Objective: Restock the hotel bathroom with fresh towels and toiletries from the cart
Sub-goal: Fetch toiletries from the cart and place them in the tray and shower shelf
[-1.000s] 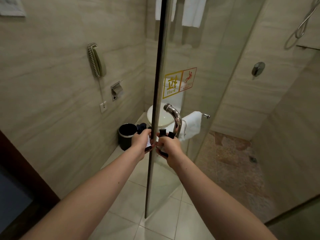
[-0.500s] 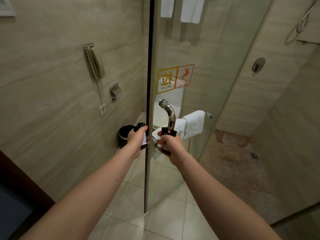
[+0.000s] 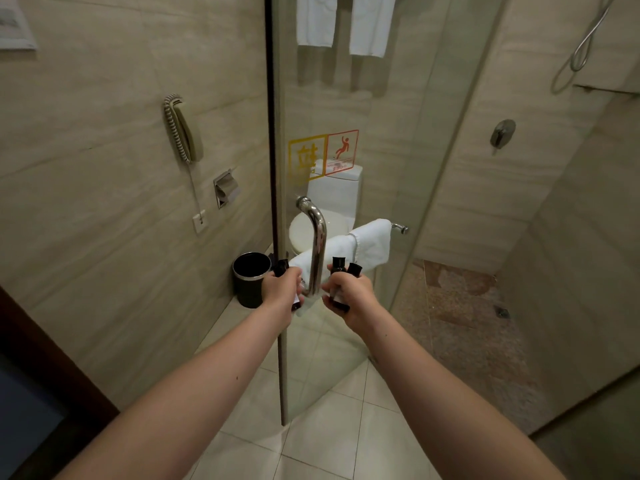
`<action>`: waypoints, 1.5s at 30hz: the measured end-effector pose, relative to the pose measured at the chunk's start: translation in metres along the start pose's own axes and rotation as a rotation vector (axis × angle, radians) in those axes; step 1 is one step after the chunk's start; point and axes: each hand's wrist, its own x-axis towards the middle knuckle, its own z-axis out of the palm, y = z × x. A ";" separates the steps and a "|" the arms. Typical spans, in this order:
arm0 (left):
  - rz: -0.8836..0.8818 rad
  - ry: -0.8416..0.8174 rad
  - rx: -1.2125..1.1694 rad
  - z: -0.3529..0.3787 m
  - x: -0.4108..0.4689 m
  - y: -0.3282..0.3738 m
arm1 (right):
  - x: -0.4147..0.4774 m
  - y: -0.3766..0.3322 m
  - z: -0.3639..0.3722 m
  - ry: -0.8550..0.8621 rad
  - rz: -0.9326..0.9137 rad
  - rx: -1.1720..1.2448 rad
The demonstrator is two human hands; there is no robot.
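Head view: left hand (image 3: pixel 280 292) curled round one dark black-capped bottle (image 3: pixel 282 266); right hand (image 3: pixel 349 296) grips two matching bottles (image 3: pixel 338 265), beside chrome handle (image 3: pixel 318 244).

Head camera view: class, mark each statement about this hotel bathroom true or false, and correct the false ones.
1. The right hand holds two dark bottles. True.
2. The left hand is empty. False: it holds a dark bottle.
3. A black bin stands on the floor. True.
4. The towel on the rail is blue. False: it is white.
5. The wall phone hangs inside the shower. False: it hangs on the left wall, outside the glass door.
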 end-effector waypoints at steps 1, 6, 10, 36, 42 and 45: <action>0.001 -0.016 0.005 0.009 -0.011 -0.004 | -0.004 -0.002 -0.011 0.003 0.000 0.007; 0.012 -0.115 -0.008 0.062 -0.064 -0.026 | -0.021 -0.017 -0.076 0.039 -0.015 0.032; 0.002 -0.195 -0.003 0.108 -0.098 -0.050 | -0.038 -0.035 -0.139 0.060 -0.027 0.071; -0.006 -0.574 0.176 0.413 -0.123 -0.116 | 0.003 -0.173 -0.404 0.212 -0.158 0.255; -0.035 -0.666 0.142 0.492 -0.041 -0.102 | 0.097 -0.221 -0.418 0.299 -0.215 0.240; -0.030 -0.681 0.160 0.538 0.009 -0.083 | 0.155 -0.255 -0.416 0.330 -0.243 0.248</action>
